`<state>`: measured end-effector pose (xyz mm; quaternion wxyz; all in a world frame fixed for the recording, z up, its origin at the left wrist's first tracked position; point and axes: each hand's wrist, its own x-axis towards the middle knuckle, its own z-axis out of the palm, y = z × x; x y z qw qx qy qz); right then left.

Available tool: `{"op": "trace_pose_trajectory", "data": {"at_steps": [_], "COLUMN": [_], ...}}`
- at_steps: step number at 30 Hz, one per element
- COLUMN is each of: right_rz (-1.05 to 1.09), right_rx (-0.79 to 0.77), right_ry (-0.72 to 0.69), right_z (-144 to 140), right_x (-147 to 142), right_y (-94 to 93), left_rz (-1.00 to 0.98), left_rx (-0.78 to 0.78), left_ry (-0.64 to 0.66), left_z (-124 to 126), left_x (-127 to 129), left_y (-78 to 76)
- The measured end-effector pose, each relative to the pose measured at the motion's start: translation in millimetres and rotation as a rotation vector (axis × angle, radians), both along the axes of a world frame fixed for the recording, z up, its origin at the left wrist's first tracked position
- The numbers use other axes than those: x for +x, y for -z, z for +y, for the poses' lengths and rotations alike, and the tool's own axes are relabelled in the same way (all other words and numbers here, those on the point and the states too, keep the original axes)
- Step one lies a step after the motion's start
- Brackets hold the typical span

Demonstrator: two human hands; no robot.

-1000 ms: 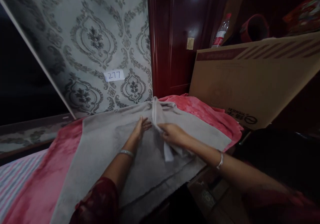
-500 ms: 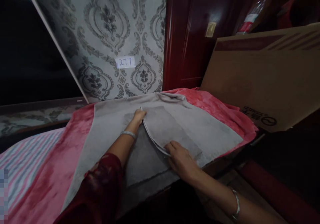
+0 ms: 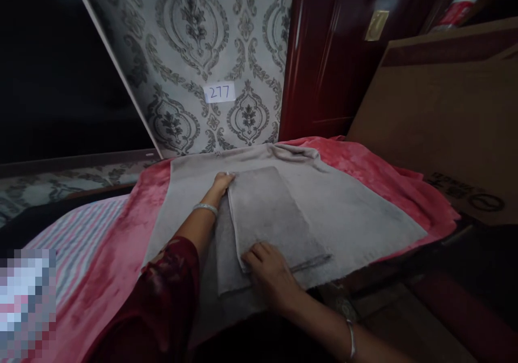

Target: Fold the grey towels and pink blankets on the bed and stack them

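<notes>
A dark red patterned sleeve (image 3: 162, 293) and a silver bangle (image 3: 205, 207) on each wrist.

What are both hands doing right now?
Left hand: open, fingers resting on the far corner of the folded towel.
Right hand: open, pressing flat on its near corner.

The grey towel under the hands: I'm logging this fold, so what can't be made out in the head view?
- Folded grey towel: its near corner is covered by the right hand; layer count unclear.
- Left hand: fingertips sit at the fold's far corner; pinching or pressing cannot be told.
- Cardboard box: cut off by the right edge, print too dark.
- Bottom-left corner: pixelated.
</notes>
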<state>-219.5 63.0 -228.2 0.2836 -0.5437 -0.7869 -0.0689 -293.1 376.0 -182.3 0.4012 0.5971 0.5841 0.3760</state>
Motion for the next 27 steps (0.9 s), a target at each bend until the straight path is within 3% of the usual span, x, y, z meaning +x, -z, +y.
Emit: {"op": "trace_pose_trajectory", "data": {"at_steps": [6,12,16,22,27], "right_rz": [0.067,0.005,0.052,0.043,0.092], "right_rx": [0.111,0.028,0.105,0.085,0.09], "right_ry": [-0.032,-0.047,-0.067,-0.068,-0.064], "right_z": [5,6,7,7,7], "right_x": [-4,-14,-12,-17,-15], "right_y": [-11.5,2.2,3.5,8.1,2.0], "left_rz": [0.214,0.434,0.517,0.548,0.44], "left_rx": [0.08,0.114,0.118,0.087,0.055], "left_ry": [-0.011,-0.014,0.002,0.019,0.014], "left_z": [16,12,13,13,16], "left_x": [-3,-14,-16,-21,-25], "left_y": [-14.2,-11.8,-15.8,-12.1,-6.9]}}
